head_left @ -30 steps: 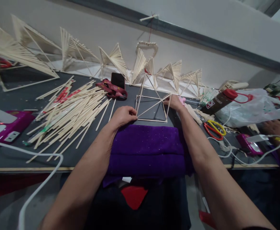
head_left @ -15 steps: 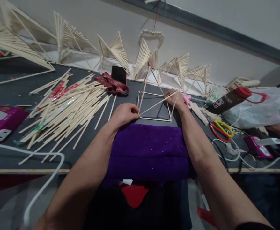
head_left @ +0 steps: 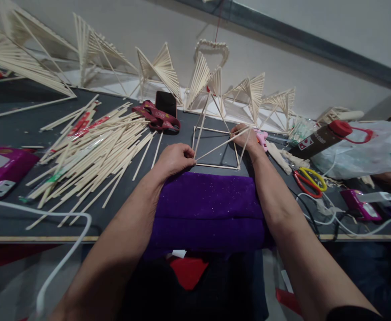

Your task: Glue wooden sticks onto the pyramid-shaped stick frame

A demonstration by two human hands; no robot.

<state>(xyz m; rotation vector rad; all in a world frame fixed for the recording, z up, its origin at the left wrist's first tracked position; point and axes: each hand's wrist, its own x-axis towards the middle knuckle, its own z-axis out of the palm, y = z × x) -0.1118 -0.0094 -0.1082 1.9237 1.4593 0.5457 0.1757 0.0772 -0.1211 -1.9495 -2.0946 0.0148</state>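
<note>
The left hand [head_left: 177,157] pinches the frame [head_left: 217,166] at its near left corner, the right hand [head_left: 244,136] at its far right one — presumably to steady it between them — while sticks [head_left: 91,156] lie left of the left hand (handily close) and cloth [head_left: 209,196] nearer than both, perhaps as padding.

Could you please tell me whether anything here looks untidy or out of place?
Nothing looks plainly damaged. The loose sticks left of the left hand lie splayed rather than neatly stacked, and the purple cloth is flecked with white.
</note>
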